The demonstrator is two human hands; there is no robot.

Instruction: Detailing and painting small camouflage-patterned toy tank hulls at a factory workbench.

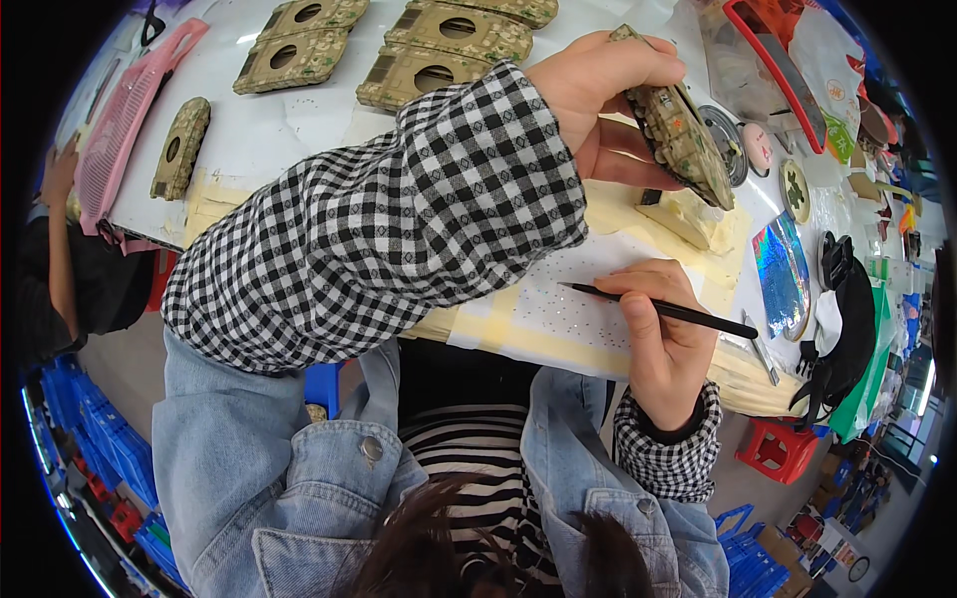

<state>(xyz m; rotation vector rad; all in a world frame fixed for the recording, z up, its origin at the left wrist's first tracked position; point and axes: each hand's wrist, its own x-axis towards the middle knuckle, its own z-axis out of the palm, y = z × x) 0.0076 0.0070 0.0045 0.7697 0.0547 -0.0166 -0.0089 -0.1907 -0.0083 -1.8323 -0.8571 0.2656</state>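
My left hand point(608, 100) is raised above the table, its fingers closed around a camouflage-painted model tank hull point(688, 140) tilted on its side. My right hand point(663, 339) pinches a slim black pen-like tool point(688, 315); I cannot tell whether it is a fine brush. Its thin tip points left, over a white sheet point(528, 309) strewn with tiny specks. Whether the tip touches the sheet is unclear. A pale yellowish block point(688, 219) stands beneath the held hull.
More camouflage hulls with round holes point(299, 60) point(459, 50) lie at the back, and a single hull point(181, 149) at the left by a pink basket point(140, 120). Tweezers point(763, 354), a holographic sheet point(782, 274) and a black pouch point(847, 309) lie right. Another person's arm point(60, 239) shows far left.
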